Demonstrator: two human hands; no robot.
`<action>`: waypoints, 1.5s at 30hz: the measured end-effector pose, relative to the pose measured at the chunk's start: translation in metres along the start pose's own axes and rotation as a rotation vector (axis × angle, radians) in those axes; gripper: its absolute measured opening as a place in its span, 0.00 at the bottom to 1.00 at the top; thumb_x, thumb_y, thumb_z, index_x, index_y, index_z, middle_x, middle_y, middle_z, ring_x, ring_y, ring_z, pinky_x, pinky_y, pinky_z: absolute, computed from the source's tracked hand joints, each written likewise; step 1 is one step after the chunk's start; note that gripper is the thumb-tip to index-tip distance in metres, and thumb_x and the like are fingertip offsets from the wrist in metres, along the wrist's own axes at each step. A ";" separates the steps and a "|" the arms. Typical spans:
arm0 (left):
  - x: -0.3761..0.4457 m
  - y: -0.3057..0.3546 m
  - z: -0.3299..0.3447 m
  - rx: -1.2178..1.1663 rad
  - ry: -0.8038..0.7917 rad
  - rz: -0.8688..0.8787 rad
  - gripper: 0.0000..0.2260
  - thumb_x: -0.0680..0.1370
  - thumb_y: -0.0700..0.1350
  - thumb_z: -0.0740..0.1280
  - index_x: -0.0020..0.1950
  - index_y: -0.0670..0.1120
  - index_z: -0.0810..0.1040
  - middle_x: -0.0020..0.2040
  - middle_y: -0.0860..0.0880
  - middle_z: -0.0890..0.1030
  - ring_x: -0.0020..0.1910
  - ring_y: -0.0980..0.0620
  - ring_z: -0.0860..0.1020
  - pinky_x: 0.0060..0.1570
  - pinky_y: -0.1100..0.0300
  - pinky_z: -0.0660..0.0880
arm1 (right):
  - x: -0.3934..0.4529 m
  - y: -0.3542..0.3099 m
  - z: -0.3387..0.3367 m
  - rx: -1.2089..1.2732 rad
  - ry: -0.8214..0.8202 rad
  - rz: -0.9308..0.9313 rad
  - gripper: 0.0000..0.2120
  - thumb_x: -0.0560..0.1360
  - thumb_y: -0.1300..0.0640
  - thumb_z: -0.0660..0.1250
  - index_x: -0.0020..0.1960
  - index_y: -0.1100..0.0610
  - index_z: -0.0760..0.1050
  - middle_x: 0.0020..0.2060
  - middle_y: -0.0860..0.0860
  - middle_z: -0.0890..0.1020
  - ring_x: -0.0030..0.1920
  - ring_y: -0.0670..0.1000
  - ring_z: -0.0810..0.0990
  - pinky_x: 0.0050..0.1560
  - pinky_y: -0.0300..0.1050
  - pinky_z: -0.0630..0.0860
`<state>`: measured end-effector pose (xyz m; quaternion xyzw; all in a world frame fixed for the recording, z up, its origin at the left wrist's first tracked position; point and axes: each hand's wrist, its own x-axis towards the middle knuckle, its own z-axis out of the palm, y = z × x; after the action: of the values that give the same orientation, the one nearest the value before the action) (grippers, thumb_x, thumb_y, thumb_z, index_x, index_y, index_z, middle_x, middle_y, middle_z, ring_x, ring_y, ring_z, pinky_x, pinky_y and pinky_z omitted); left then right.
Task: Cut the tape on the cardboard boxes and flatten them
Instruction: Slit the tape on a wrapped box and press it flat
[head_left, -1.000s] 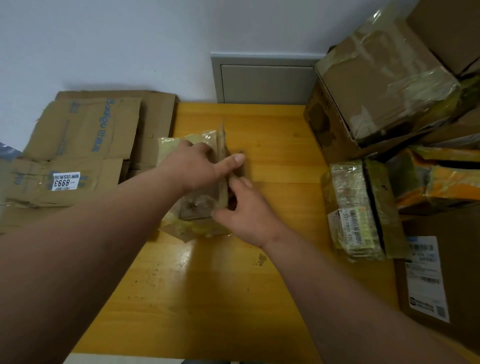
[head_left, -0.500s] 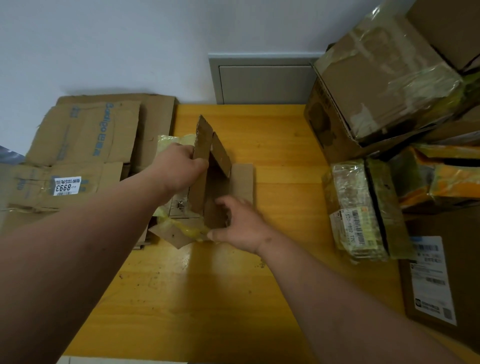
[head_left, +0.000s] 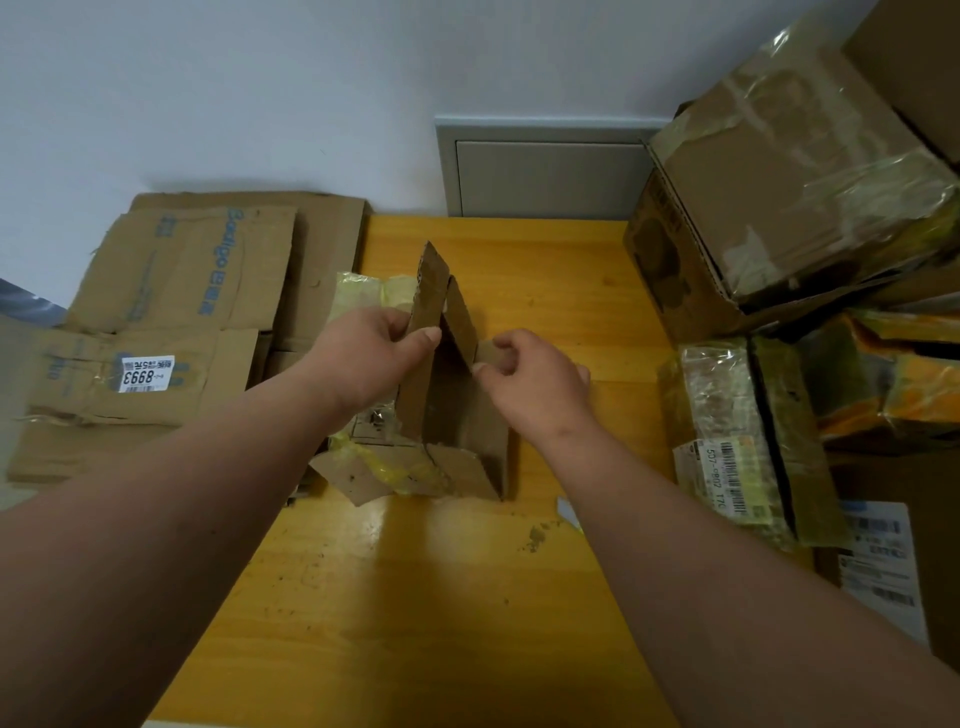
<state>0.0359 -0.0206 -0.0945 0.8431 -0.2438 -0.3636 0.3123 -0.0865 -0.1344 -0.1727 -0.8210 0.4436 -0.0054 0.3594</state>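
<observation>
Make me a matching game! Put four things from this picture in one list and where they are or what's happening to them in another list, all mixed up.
Things:
1. small brown cardboard box
2. flattened brown cardboard with blue lettering
3. big brown taped box
4. grey wall panel

Places or states:
A. lying flat at the table's left
B. on the wall behind the yellow wooden table
C. held by the left hand and right hand
D. at the far right of the table

Pairs: 1-C, 2-A, 3-D, 4-B
</observation>
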 end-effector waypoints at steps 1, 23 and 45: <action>0.000 0.000 0.000 0.001 -0.007 0.007 0.11 0.81 0.53 0.65 0.51 0.48 0.82 0.44 0.50 0.85 0.47 0.52 0.83 0.54 0.48 0.79 | 0.009 -0.002 0.004 -0.054 -0.016 -0.019 0.27 0.73 0.38 0.67 0.69 0.45 0.69 0.61 0.46 0.78 0.65 0.53 0.72 0.65 0.53 0.62; 0.023 -0.034 0.026 0.457 -0.216 0.182 0.20 0.81 0.53 0.64 0.74 0.58 0.69 0.80 0.51 0.55 0.79 0.48 0.54 0.76 0.50 0.55 | 0.072 0.010 -0.011 0.549 0.093 0.341 0.14 0.81 0.55 0.58 0.66 0.52 0.72 0.51 0.46 0.77 0.46 0.48 0.76 0.39 0.43 0.71; 0.041 -0.145 0.067 0.659 0.076 0.369 0.31 0.80 0.60 0.50 0.81 0.48 0.53 0.80 0.47 0.58 0.79 0.44 0.54 0.74 0.45 0.59 | 0.008 0.042 0.092 -0.494 -0.108 -0.404 0.34 0.81 0.40 0.43 0.78 0.55 0.33 0.79 0.52 0.39 0.78 0.50 0.36 0.77 0.51 0.35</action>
<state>0.0365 0.0294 -0.2511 0.8532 -0.4836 -0.1720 0.0932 -0.0821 -0.1011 -0.2680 -0.9539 0.2398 0.0746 0.1641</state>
